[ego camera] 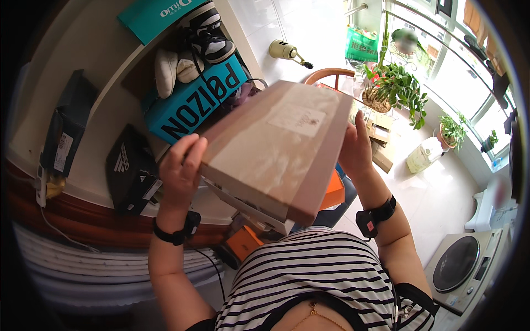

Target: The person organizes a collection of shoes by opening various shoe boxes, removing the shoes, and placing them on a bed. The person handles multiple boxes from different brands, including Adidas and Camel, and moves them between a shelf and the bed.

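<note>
A beige cardboard box lid with mauve ends and a pale printed patch is held in front of my chest. My left hand grips its left edge, fingertips on the top corner. Along the right edge, my right hand presses with the thumb raised. Under the lid shows the pale wall of a box, with a dark gap between the two at the near side. The contents of the box are hidden.
Shelves at left hold a turquoise shoe box topped by white shoes and black-and-white sneakers, and a black Adidas box. Orange boxes lie below. Potted plants stand by the window, a washing machine at right.
</note>
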Tool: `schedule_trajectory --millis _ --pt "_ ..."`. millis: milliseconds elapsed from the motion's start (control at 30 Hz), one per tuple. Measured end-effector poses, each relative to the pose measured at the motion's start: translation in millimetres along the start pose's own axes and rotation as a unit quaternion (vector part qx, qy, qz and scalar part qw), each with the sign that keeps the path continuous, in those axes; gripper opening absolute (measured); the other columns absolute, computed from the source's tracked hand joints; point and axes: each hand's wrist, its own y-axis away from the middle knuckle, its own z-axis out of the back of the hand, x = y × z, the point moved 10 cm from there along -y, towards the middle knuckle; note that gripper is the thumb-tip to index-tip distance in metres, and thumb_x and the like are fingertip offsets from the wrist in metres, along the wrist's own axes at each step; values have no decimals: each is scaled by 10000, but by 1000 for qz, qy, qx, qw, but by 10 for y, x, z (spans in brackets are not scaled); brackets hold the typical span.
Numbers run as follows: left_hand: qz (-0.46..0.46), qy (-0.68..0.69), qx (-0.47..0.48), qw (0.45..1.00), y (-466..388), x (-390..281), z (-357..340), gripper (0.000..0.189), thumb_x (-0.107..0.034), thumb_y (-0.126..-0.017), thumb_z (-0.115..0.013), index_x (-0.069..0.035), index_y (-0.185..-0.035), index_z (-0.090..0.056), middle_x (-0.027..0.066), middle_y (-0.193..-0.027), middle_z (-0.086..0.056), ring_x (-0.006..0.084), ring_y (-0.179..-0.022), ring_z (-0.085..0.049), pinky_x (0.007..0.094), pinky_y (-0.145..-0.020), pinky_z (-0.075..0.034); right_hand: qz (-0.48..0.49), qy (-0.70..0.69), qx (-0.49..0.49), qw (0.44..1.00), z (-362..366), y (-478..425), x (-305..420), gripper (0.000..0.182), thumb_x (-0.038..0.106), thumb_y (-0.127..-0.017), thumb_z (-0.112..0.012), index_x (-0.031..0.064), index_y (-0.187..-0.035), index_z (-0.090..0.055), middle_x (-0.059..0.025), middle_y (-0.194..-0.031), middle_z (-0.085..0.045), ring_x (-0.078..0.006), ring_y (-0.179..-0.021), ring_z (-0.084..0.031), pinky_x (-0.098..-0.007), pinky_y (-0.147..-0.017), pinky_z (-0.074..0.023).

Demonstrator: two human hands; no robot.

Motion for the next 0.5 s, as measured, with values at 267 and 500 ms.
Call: schedule_trajectory --millis 267,500 --pt "192 117 54 973 770 224 -314 569 119 -833 -555 -76 -1367 -541 140 -1279 -592 338 -1151 -599 386 -965 -490 -73 230 -134 961 652 107 -135 365 420 -944 -651 72 -910 -546 3 -695 -572 -62 -504 -550 -201 -423 -416" --pt "375 300 131 868 948 402 -505 760 180 -843 -473 -118 -1524 -311 166 -1379 -528 276 -1269 -530 380 -1055 -402 -55 285 -139 947 693 -92 -116 403 455 -908 -691 88 -851 -535 19 -614 -548 -52 -438 -510 -193 -412 -402"
